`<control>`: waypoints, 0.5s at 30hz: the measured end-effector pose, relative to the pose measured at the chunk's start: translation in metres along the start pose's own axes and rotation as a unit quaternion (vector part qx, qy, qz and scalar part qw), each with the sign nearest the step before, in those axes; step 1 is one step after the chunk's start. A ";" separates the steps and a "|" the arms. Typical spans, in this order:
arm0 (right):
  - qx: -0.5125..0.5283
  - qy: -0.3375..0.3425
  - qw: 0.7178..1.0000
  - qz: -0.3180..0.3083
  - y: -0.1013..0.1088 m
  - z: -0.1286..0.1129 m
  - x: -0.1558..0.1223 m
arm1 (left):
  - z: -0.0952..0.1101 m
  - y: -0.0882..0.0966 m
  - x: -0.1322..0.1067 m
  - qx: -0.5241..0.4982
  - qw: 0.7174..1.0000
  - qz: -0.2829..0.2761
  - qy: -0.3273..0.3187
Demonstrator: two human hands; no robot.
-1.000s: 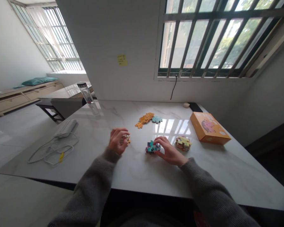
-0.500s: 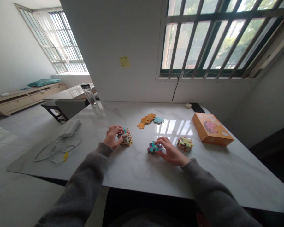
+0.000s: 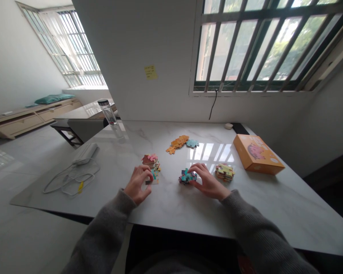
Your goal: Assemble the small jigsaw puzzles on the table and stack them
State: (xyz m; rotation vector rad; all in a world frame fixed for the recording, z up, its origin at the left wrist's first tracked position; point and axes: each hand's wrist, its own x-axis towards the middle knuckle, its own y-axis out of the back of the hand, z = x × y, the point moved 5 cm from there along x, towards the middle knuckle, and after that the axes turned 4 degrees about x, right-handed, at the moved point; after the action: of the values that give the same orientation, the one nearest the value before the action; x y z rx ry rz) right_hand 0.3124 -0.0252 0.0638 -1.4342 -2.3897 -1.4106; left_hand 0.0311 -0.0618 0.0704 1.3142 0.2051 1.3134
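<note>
In my left hand (image 3: 137, 184) is a teal-and-cream puzzle piece (image 3: 154, 176), pinched just in front of a stack of puzzle pieces (image 3: 150, 160) with pink and brown on top. My right hand (image 3: 207, 182) curves over a small pile of teal and purple puzzle pieces (image 3: 185, 176), fingers and thumb apart at its right side. I cannot make out anything held there. Right of that hand sits another stack of yellow-green puzzle pieces (image 3: 224, 172). Farther back, orange puzzle pieces (image 3: 179, 142) lie overlapping beside light blue ones (image 3: 192, 143).
An orange box (image 3: 257, 154) stands at the right of the white marble table (image 3: 171, 207). On the left lie a white device (image 3: 85, 153) and its looped cable (image 3: 71, 186). A glass bottle (image 3: 108, 113) stands at the back left, and a black object (image 3: 240, 128) lies by the wall.
My left hand has drawn back from its stack toward me, carrying a teal-and-cream piece off it. The stack's pink and brown top now shows. My right hand has barely moved.
</note>
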 end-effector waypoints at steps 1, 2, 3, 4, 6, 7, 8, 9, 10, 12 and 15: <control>-0.003 0.000 1.000 -0.001 0.000 -0.001 0.000 | 0.002 -0.008 -0.009 -0.007 1.000 -0.022 0.005; -0.007 0.000 1.000 -0.002 -0.001 -0.002 0.000 | 0.003 -0.016 -0.018 -0.012 0.999 -0.040 0.011; -0.009 0.001 1.000 -0.002 -0.001 -0.002 0.001 | 0.003 -0.024 -0.024 -0.011 0.998 -0.053 0.020; -0.012 0.001 1.000 -0.003 -0.002 -0.002 0.001 | 0.002 -0.031 -0.029 -0.007 0.998 -0.063 0.026; -0.014 0.000 1.000 -0.004 -0.004 -0.002 0.001 | -0.001 -0.041 -0.033 0.010 0.996 -0.077 0.041; -0.016 0.000 1.000 -0.003 -0.005 -0.002 0.001 | -0.003 -0.045 -0.034 0.021 0.995 -0.083 0.047; -0.017 0.000 1.000 -0.002 -0.006 -0.001 0.000 | -0.004 -0.048 -0.033 0.031 0.994 -0.088 0.053; -0.019 0.000 1.000 -0.002 -0.006 -0.001 0.000 | -0.005 -0.049 -0.033 0.040 0.993 -0.092 0.057; -0.021 0.000 1.000 -0.001 -0.007 0.000 0.000 | -0.006 -0.050 -0.032 0.047 0.993 -0.094 0.059; -0.026 0.000 1.000 0.002 -0.007 0.000 0.000 | -0.007 -0.047 -0.031 0.049 0.994 -0.083 0.057; -0.028 0.001 1.000 0.007 -0.006 0.000 0.000 | -0.007 -0.037 -0.030 0.022 0.998 -0.026 0.045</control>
State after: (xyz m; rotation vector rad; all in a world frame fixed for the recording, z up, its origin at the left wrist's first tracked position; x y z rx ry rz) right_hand 0.3075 -0.0262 0.0598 -1.4573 -2.3522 -1.4854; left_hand 0.0370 -0.0710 0.0232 1.2796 0.3291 1.3312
